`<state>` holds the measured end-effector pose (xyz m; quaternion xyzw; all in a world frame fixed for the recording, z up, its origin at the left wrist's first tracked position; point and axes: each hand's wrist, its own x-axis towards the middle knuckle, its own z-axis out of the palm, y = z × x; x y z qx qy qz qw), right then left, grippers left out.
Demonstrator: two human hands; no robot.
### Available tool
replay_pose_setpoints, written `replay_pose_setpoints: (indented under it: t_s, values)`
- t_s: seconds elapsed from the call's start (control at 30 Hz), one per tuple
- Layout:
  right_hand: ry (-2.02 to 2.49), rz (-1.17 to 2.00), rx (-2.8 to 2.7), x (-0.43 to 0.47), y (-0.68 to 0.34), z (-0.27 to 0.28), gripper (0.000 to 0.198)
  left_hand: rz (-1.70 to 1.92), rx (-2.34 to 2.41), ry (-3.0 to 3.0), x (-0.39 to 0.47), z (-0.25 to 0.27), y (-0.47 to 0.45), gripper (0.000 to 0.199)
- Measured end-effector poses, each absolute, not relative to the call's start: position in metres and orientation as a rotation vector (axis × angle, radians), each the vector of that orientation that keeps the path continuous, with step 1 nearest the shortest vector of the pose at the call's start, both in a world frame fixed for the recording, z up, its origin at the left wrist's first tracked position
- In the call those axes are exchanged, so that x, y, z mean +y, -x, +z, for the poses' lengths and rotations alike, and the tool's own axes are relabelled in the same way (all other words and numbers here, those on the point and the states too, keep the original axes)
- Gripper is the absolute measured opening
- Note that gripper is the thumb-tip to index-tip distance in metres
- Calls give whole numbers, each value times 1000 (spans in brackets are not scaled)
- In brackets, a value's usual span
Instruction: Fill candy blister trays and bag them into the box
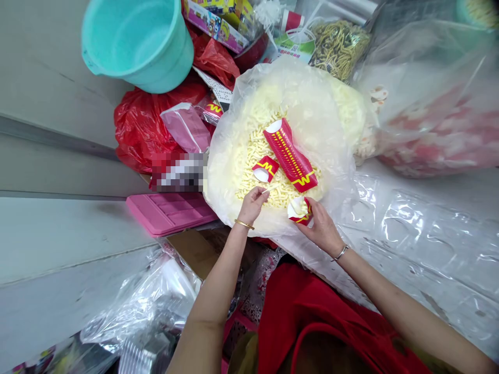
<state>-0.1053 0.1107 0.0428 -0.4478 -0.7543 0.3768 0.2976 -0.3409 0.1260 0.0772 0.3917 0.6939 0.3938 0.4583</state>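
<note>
A large translucent plastic bag (222, 171) lies spread wide, filled with small pale yellow sticks that look like miniature fries (249, 145). On them rest a long stack of nested red fry cartons (290, 156) and a single red carton (265, 169) with a yellow mark. My left hand (252, 205) hovers over the near side of the pile, thumb and fingers pinching a pale stick. Held in my right hand (320, 224) is a small red carton (300, 209), tilted, with some pale pieces in its white mouth.
A turquoise bucket (136, 47) stands at the upper left above red plastic bags (144, 130). Pink plastic trays (171, 210) lie left of the big bag. Clear plastic sheeting (421, 223) covers the white table at right, below a bag of pink and white pieces (436, 124).
</note>
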Motion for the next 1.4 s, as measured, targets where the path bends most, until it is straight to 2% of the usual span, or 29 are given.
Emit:
replay_pose_setpoints:
  t_s: [0.1, 0.27, 0.33, 0.47, 0.57, 0.67, 0.77, 0.87, 0.93, 1.13, 1.3, 1.4]
  values:
    - [1194, 989, -2010, 110, 107, 43, 70, 918, 1895, -1006, 134, 66, 329, 16]
    - [1211, 986, -2018, 108, 105, 44, 71, 298, 2306, -1397, 148, 47, 302, 16]
    - [1211, 992, -2025, 108, 103, 44, 71, 162, 2379, -1520, 151, 46, 296, 14]
    - [1217, 1000, -2023, 109, 102, 45, 72, 302, 2343, -1488, 147, 57, 301, 15]
    - [1228, 996, -2016, 110, 104, 46, 72, 599, 2074, -1256, 136, 73, 308, 20]
    - [1241, 975, -2020, 109, 108, 51, 72, 746, 1805, -1199, 121, 96, 304, 22]
    - [1261, 950, -2027, 107, 110, 61, 72, 682, 1762, -1481, 106, 126, 288, 25]
    - [1309, 931, -2000, 103, 106, 73, 72, 428, 1771, -1891, 90, 153, 264, 35]
    - [1313, 916, -1992, 99, 100, 80, 71, 278, 1757, -2084, 80, 162, 245, 34]
    - [1318, 841, -1895, 83, 71, 91, 52, 288, 1689, -2247, 67, 154, 191, 25]
    - [1403, 830, -1884, 63, 39, 88, 61, 528, 1637, -1987, 73, 138, 170, 14]
    - [1494, 836, -1824, 48, 21, 78, 64, 475, 1623, -1987, 72, 129, 153, 15]
